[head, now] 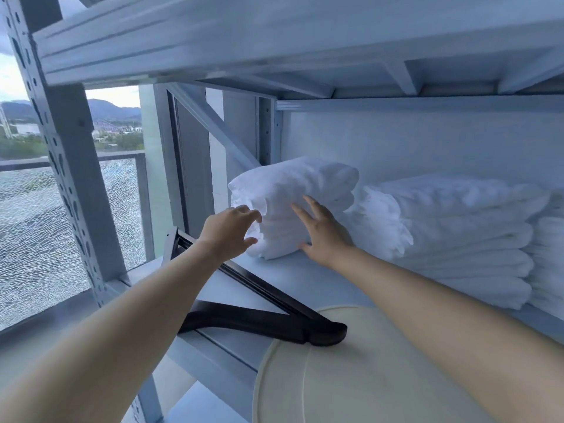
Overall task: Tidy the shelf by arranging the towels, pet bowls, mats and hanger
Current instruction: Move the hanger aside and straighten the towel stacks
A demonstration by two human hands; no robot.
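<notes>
A folded white towel (293, 190) lies at the left end of the shelf board (299, 279). My left hand (229, 230) reaches its left end with the fingers loosely curved, just touching the fabric. Flat against the towel's front face presses my right hand (320, 230), fingers straight and spread. To the right sits a taller stack of folded white towels (457, 236). A black hanger (262, 303) lies on the shelf under my left forearm. Its right end rests on a round cream mat (351, 370) at the front edge.
The shelf above (274, 41) hangs low over the towels. A grey slotted upright (70, 166) stands at the left, with a diagonal brace (213, 123) behind it. Past it are a window and a cracked glass balcony panel (33, 227).
</notes>
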